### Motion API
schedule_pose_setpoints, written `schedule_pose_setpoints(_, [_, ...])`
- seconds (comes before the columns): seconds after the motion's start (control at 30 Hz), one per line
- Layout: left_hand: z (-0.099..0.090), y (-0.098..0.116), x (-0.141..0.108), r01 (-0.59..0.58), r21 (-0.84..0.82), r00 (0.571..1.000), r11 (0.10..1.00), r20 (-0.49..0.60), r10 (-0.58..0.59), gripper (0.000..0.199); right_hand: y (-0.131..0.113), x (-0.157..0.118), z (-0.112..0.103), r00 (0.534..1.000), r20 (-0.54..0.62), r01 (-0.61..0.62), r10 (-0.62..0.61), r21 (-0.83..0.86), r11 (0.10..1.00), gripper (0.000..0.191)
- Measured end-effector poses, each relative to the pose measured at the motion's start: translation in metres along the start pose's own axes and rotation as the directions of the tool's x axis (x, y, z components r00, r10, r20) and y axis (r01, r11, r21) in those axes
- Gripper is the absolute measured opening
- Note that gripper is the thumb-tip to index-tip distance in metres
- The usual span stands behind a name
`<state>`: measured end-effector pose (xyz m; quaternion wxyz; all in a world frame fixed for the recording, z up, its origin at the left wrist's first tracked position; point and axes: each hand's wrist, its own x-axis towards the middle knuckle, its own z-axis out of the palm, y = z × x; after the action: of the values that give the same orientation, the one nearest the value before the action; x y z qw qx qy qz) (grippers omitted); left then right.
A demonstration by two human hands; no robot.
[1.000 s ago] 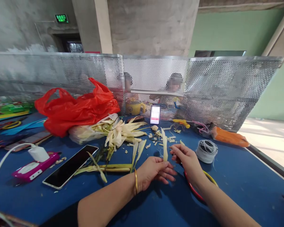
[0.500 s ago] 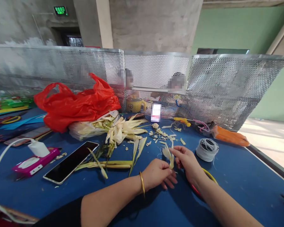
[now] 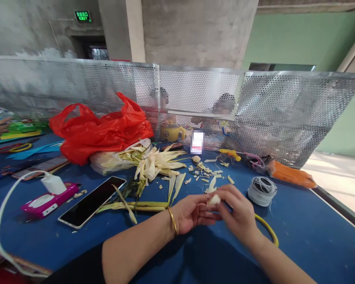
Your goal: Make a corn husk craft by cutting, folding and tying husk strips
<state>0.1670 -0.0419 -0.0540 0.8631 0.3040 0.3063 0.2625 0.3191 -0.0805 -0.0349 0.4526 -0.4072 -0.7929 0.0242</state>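
Note:
Both hands meet over the blue table, at a small pale piece of corn husk [image 3: 214, 199]. My left hand [image 3: 197, 213] has its palm turned up and the fingers curled, with the husk piece held at its fingertips. From the right, my right hand [image 3: 235, 207] pinches the same piece between thumb and fingers. A pale husk strip [image 3: 212, 184] shows just beyond the fingers. Farther off lie scattered husk scraps [image 3: 203, 169] and a small pale husk ball [image 3: 196, 159]. A pile of dry corn husks [image 3: 154, 162] stands left of them.
A white thread spool [image 3: 262, 191] and a curved yellow thing [image 3: 268, 228] are by my right forearm. To the left are a phone [image 3: 91, 203], a magenta power strip [image 3: 47, 202] with a white plug, and a red plastic bag [image 3: 103, 132]. A perforated metal screen [image 3: 195, 85] stands behind.
My left hand has turned palm up. The husk piece, upright and longer before, now looks like a compact pale bit between the fingers. My right hand has closed in over it.

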Motion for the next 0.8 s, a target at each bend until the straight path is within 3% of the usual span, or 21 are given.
schedule_pose_setpoints(0.03, [0.000,0.001,0.001,-0.028,-0.020,0.999,0.999,-0.037,0.027,0.018,-0.004,-0.002,0.000,0.980,0.106,0.179,-0.170,-0.083,0.980,0.020])
schedule_pose_setpoints(0.1, [0.000,0.003,0.001,-0.071,-0.048,0.993,0.996,-0.100,0.066,0.015,-0.012,-0.005,0.004,0.855,0.338,0.461,-0.393,-0.151,0.874,0.022])
schedule_pose_setpoints(0.17, [0.002,0.005,0.001,-0.100,-0.078,0.987,0.992,-0.133,0.089,0.017,-0.017,-0.008,0.009,0.755,0.480,0.576,-0.446,-0.161,0.802,0.020])
schedule_pose_setpoints(0.23, [0.003,0.008,0.000,-0.131,-0.119,0.982,0.984,-0.153,0.112,0.018,-0.019,-0.008,0.012,0.726,0.542,0.579,-0.423,-0.150,0.801,0.018])
schedule_pose_setpoints(0.3, [0.003,0.010,0.000,-0.168,-0.140,0.974,0.976,-0.177,0.142,0.017,-0.017,-0.006,0.010,0.752,0.533,0.519,-0.388,-0.115,0.847,0.016])
schedule_pose_setpoints(0.33, [0.003,0.011,0.000,-0.181,-0.133,0.970,0.974,-0.185,0.155,0.016,-0.014,-0.004,0.008,0.797,0.484,0.465,-0.361,-0.112,0.878,0.017])
schedule_pose_setpoints(0.4, [0.004,0.011,-0.001,-0.195,-0.083,0.968,0.977,-0.176,0.178,0.015,-0.006,0.001,0.001,0.931,0.280,0.289,-0.234,-0.176,0.941,0.018])
schedule_pose_setpoints(0.43, [0.005,0.010,-0.002,-0.198,-0.045,0.969,0.979,-0.157,0.188,0.015,-0.001,0.003,-0.003,0.980,0.152,0.163,-0.130,-0.231,0.959,0.018])
schedule_pose_setpoints(0.47, [0.006,0.009,-0.002,-0.195,-0.003,0.972,0.981,-0.133,0.193,0.016,0.005,0.004,-0.005,0.999,0.049,0.022,-0.009,-0.285,0.958,0.017])
schedule_pose_setpoints(0.53, [0.008,0.007,-0.005,-0.188,0.080,0.977,0.979,-0.086,0.194,0.017,0.015,0.006,-0.006,0.980,0.006,-0.185,0.200,-0.343,0.921,0.015])
schedule_pose_setpoints(0.63, [0.011,0.004,-0.007,-0.192,0.178,0.979,0.965,-0.035,0.201,0.021,0.025,0.006,-0.001,0.926,0.119,-0.316,0.358,-0.276,0.908,0.014])
schedule_pose_setpoints(0.73, [0.011,0.002,-0.006,-0.207,0.257,0.977,0.944,0.004,0.214,0.028,0.028,0.007,0.002,0.898,0.160,-0.415,0.409,-0.001,0.910,0.018])
schedule_pose_setpoints(0.8, [0.010,0.001,-0.005,-0.215,0.333,0.974,0.918,0.010,0.225,0.030,0.028,0.009,0.001,0.878,0.198,-0.473,0.436,0.216,0.854,0.022])
